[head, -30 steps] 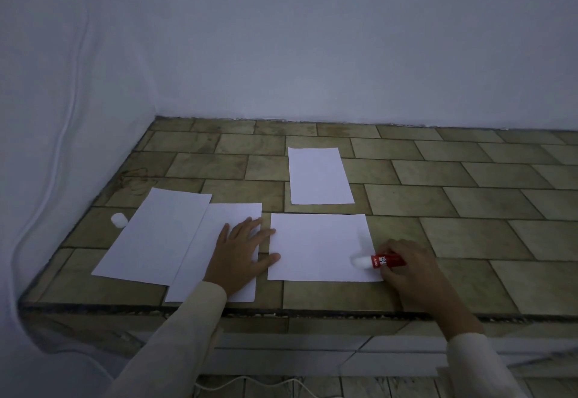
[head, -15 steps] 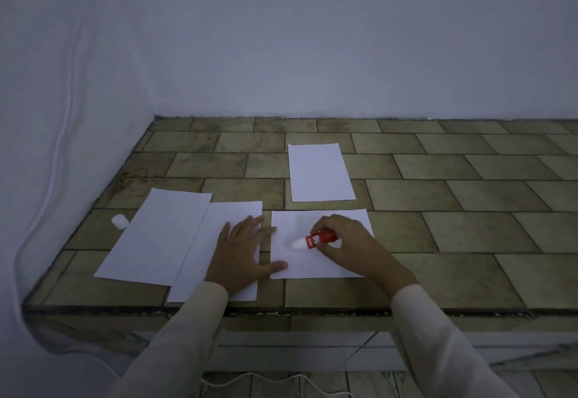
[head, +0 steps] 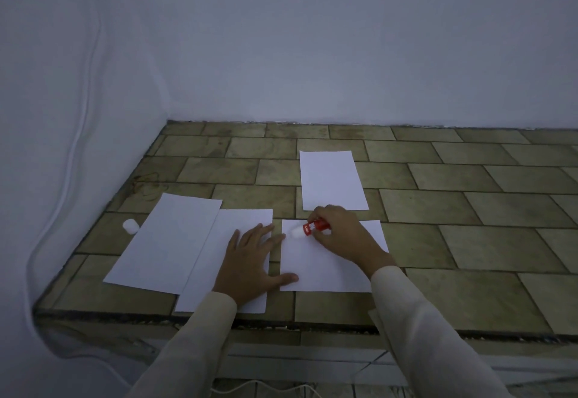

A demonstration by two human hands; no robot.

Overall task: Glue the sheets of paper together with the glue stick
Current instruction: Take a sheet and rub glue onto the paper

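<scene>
Gluing looks barely begun. The right grip (head: 341, 235) pinches the red glue stick (head: 315, 226), whose white tip is on the 11 o'clock corner of the near white paper sheet (head: 328, 269). The left grip (head: 250, 260), fingers spread flat, steadies the sheet's 9 o'clock edge. The far white sheet (head: 331, 178) at 12 o'clock lies separate on the tiled desk (head: 469, 241), not yet joined.
</scene>
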